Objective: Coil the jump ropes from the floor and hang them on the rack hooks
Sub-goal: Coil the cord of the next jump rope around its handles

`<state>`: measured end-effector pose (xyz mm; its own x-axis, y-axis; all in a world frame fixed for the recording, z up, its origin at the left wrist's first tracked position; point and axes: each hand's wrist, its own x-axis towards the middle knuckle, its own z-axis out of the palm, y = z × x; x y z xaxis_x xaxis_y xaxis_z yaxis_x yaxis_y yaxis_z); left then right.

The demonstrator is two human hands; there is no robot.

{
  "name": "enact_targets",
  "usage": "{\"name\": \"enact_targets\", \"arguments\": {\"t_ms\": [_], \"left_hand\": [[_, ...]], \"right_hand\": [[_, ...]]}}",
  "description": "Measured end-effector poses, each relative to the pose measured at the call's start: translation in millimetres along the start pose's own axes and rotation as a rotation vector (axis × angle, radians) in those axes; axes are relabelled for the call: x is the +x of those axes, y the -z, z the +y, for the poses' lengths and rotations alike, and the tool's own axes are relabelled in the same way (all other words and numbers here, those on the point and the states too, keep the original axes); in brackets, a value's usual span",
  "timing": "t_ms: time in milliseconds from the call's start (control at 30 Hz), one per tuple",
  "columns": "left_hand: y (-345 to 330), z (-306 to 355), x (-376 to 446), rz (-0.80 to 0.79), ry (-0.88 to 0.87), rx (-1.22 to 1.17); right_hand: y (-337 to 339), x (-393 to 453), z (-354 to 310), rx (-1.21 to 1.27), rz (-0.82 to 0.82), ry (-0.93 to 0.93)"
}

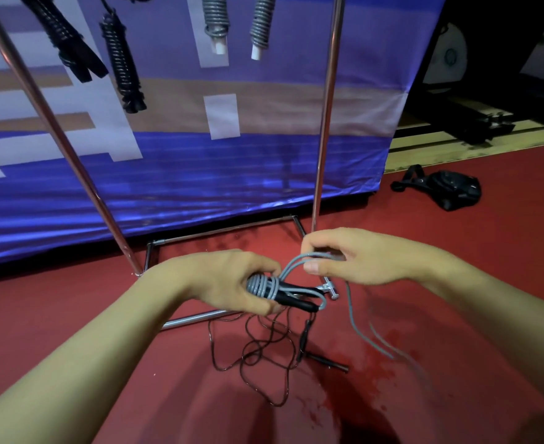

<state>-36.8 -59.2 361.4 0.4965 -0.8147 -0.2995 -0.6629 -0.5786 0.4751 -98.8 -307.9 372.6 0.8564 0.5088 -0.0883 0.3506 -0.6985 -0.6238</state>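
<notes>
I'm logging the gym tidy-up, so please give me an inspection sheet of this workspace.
Surface: red floor, mottled darker patches near the bottom.
Job's things: grey rope partly wound round black handles; four coiled ropes hang above, two black, two grey; thin dark rope tangled on the floor.
Clutter: black bag on the floor at right.
Hands: left hand grips the handle bundle; right hand pinches the grey rope loop.
Cables: nothing seen besides ropes.
Surroundings: chrome rack, purple banner behind, dark equipment at far right.
</notes>
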Motion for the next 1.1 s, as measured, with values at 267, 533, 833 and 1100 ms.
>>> {"name": "enact_targets", "arguments": {"t_ms": [267, 533, 833, 1100], "left_hand": [[7.9, -15.3, 2.2, 0.154, 0.018, 0.077], [-0.7, -15.1, 8.8, 0.273, -0.024, 0.024], [1.6, -2.1, 9.5, 0.437, -0.058, 0.042], [3.3, 2.3, -3.2, 0.387, -0.079, -0.268]], "right_hand": [[0.4, -8.5, -7.5, 0.103, 0.070, -0.232], [-10.8, -12.7, -37.7, 0.170, 0.200, -0.310], [-32.4, -7.1, -34.2, 0.861, 0.053, -0.418], [-38.1, -10.5, -23.9, 0.682, -0.022, -0.252]]}}
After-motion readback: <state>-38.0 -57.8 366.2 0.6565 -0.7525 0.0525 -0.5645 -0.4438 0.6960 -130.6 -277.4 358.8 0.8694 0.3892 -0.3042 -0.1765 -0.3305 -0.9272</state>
